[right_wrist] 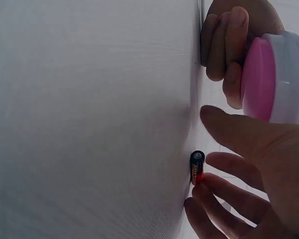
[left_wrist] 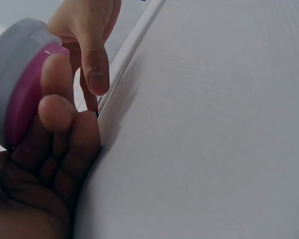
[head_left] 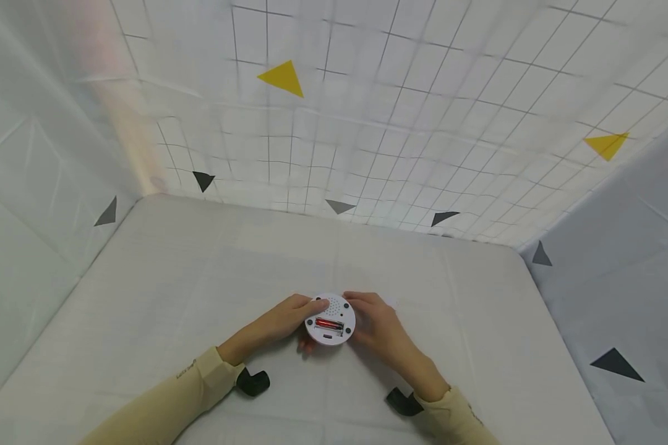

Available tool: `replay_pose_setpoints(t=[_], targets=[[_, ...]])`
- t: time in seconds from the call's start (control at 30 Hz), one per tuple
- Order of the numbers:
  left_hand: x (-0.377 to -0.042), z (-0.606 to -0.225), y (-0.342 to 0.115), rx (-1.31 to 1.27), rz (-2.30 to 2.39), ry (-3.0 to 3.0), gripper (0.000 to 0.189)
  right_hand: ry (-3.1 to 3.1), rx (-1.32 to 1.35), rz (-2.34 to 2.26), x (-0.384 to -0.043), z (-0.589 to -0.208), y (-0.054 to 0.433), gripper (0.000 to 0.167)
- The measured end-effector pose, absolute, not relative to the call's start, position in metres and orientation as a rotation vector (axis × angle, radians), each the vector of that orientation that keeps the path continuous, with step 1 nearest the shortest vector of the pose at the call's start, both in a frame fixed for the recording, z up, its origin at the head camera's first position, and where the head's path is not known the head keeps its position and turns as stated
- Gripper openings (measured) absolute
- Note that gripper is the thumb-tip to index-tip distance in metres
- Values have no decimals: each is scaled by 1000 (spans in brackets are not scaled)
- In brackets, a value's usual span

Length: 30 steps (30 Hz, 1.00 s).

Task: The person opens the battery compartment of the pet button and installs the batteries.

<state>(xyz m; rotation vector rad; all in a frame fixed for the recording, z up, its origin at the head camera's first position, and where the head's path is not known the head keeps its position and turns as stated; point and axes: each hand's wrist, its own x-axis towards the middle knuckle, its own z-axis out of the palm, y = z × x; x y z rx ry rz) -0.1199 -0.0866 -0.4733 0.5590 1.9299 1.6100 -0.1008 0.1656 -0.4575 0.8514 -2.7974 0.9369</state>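
My left hand (head_left: 292, 316) grips a round white device (head_left: 321, 339), thumb on its face and fingers beneath. That face has speaker holes, dark feet and an uncovered battery compartment with a red battery (head_left: 329, 324) in it. From the side, the device shows a pink base (right_wrist: 258, 79). My right hand (head_left: 380, 327) is beside the device's right edge, fingers loosely bent and the thumb apart from them. Close to its fingertips is a loose dark-and-red battery (right_wrist: 197, 168) at the table surface; whether a finger touches it I cannot tell.
A white cloth covers the table (head_left: 256, 259). White sheet walls stand around it, the back one gridded, with yellow and dark triangles (head_left: 616, 364). A small pale piece (head_left: 391, 303) shows just behind the right hand. Black straps sit at both cuffs.
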Motion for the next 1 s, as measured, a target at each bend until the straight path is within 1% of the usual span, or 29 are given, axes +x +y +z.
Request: replay_pose_setpoints(t=[0.13,0.4,0.73,1.0], targets=[[-120,-473,-86,559,1616,1923,52,-2831,849,902,-101,-457,165,53],[-120,-472,-86,569,1609,1923,52,-2837,830,837,-102,-456,165,36],[-118,-471,-86,559,1610,1929,51,-2871,823,831,-101,-450,167,29],[-118,-471,-86,545,1611,1926,49,-2879,818,759,-100,-449,169,26]])
